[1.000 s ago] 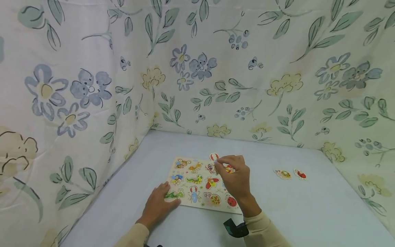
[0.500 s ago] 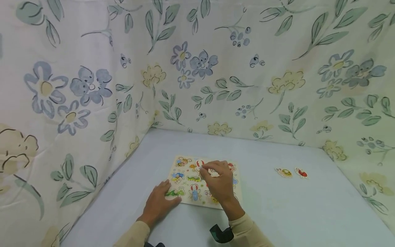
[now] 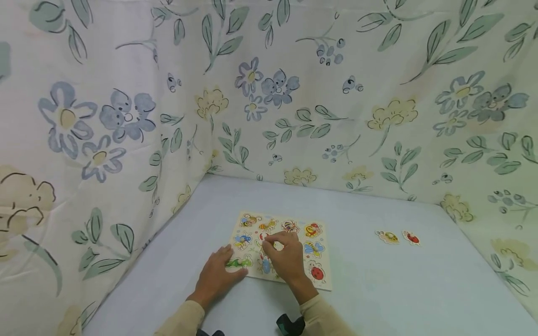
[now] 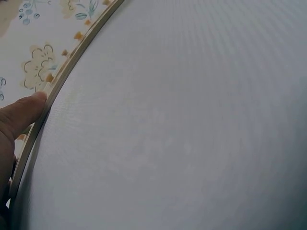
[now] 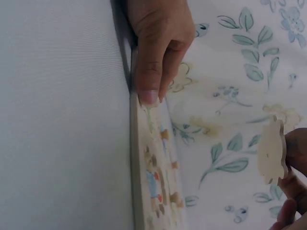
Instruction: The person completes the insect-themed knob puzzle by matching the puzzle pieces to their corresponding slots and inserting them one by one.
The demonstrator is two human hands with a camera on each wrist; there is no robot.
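A wooden peg puzzle board [image 3: 327,281] printed with colourful insects lies on the white table. My left hand [image 3: 218,274] rests at its near left corner, fingers along the left side and thumb at the front edge; the left wrist view shows the thumb [image 4: 29,109] against the board's edge [image 4: 72,63]. Over the board's middle, my right hand [image 3: 289,259] pinches a flat wooden puzzle piece [image 5: 271,155] between thumb and fingers. Its pale, scalloped back faces the right wrist camera, and a bit of red shows at its top in the head view. The hand covers several board pictures.
Two loose puzzle pieces lie to the right on the table: a yellow spotted bug [image 3: 388,237] and a red ladybird [image 3: 411,238]. A floral curtain [image 3: 294,140] hangs behind and at the left. A black wrist mount [image 3: 290,325] sits at the right sleeve.
My right hand has carried the puzzle piece left and nearer, from the board's back row to over its middle. My left hand stays at the corner.
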